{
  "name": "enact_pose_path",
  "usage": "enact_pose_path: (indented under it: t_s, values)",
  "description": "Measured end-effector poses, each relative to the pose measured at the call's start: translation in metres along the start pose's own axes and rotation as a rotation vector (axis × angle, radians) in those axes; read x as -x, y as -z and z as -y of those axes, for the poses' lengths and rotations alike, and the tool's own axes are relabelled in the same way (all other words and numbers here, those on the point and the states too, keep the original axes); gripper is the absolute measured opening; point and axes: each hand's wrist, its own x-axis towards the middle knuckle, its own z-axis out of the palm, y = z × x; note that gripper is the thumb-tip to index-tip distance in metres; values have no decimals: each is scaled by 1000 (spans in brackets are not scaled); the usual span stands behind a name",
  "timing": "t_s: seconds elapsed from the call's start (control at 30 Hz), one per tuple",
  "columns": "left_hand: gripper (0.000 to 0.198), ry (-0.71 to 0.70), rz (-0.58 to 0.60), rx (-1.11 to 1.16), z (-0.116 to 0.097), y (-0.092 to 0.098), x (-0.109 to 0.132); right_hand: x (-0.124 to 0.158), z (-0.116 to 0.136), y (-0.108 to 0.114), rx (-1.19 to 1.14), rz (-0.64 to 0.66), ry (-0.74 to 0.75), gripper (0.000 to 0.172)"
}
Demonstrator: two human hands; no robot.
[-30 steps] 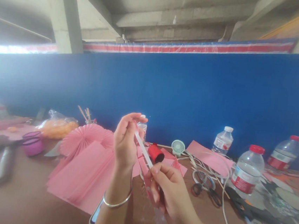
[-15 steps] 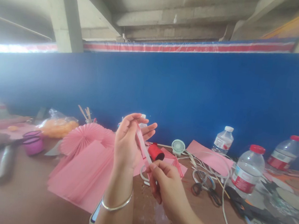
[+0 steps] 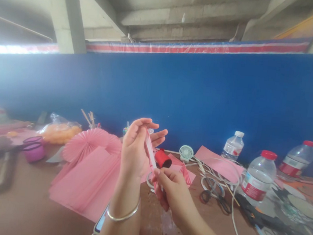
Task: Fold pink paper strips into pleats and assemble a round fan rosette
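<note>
A narrow folded pink paper strip (image 3: 150,149) with a whitish band along its length slants between my hands above the table. My left hand (image 3: 135,148), wearing a silver bangle (image 3: 122,217) at the wrist, holds its upper end by the thumb, the other fingers loosely spread. Thumb and fingertips of my right hand (image 3: 173,187) pinch the lower end. Just behind lies a red cylinder (image 3: 163,158) with a dark open end. Left of my hands are stacked pink paper sheets (image 3: 89,181) and a pleated pink paper fan (image 3: 86,145). A phone (image 3: 100,221) shows partly under my left forearm.
To the right, a small fan (image 3: 186,153), scissors (image 3: 216,201), a white cable (image 3: 234,217) and water bottles (image 3: 259,179) crowd the brown table (image 3: 31,209). Purple cups (image 3: 33,150) and a hammer-like tool (image 3: 5,171) lie left. A blue partition (image 3: 175,97) stands behind.
Both hands keep hold of the paper strip, which has turned slightly so its whitish band shows wider. My left hand has shifted a little to the right; its fingers are slightly further apart.
</note>
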Motion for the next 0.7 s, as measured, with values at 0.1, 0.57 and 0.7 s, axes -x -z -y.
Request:
enact_pose_path:
  t_s: [0.1,0.57,0.7]
  values:
    - [17,-5,18,-1,-1,-3,2,0,0,0,15,-3,10,38]
    - [16,-21,88,-19,-1,-9,7,-2,-1,0,33,-49,38,36]
    - [17,-32,101,-18,-1,-9,8,-1,-2,1,18,-38,36,35]
